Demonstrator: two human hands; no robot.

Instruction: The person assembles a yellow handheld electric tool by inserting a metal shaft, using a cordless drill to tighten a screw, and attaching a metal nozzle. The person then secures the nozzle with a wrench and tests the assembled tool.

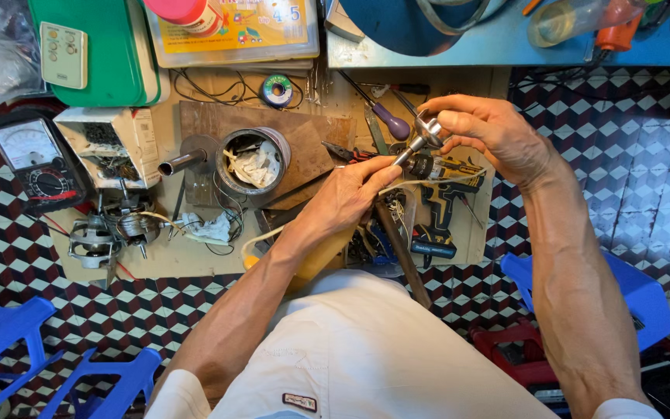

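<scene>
The person sits low over a cluttered work board (195, 260) laid on a checkered floor, both bare forearms reaching forward from white sleeves. The left hand (347, 198) comes up from the lower left, wrist bent slightly, thumb and forefinger stretched forward and pinched narrowly around the lower end of a small metal shaft part (420, 140). The right hand (490, 136) arrives from the right with its forearm running steeply down the side of the view; the wrist is cocked inward and the fingers curl over the top, closing on the shiny round head of the same part. So the piece is held between the two hands, lifted above the board, just over a yellow and black cordless drill (440, 206) that lies beneath them.

A purple-handled screwdriver (389, 120) lies just behind the hands, near the back edge of the board. To the left of the hands a round metal can (253, 159) stuffed with crumpled paper rests on a brown plate, with a short metal tube beside it. Further left sits a small electric motor (110, 233) with loose wires, and beyond that an analogue meter (36, 159) with a dial face. A spool of solder wire (277, 89) lies near the back edge. Blue plastic stools (9, 334) stand at the lower left, and another one stands at the right under the right forearm.
</scene>
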